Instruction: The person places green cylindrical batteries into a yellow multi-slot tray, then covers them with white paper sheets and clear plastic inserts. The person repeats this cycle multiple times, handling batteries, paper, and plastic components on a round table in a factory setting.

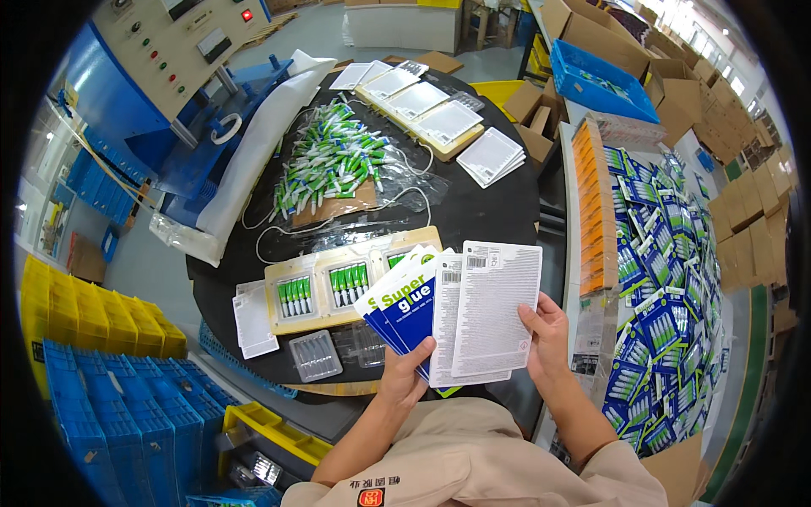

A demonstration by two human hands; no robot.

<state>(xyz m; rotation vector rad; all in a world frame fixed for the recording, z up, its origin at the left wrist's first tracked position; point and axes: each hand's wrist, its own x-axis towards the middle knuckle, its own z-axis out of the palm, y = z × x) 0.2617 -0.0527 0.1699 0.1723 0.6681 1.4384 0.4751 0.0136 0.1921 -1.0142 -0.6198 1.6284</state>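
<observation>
Printed backing cards [498,313] are held at the table's [486,211] near edge, gripped by left hand [404,374] and right hand [547,334], apparently being separated; for covering the tube-filled tray [320,291], single cards would need freeing.

Both hands [405,372] [549,336] (thumbs [528,316] uppermost) apart
</observation>
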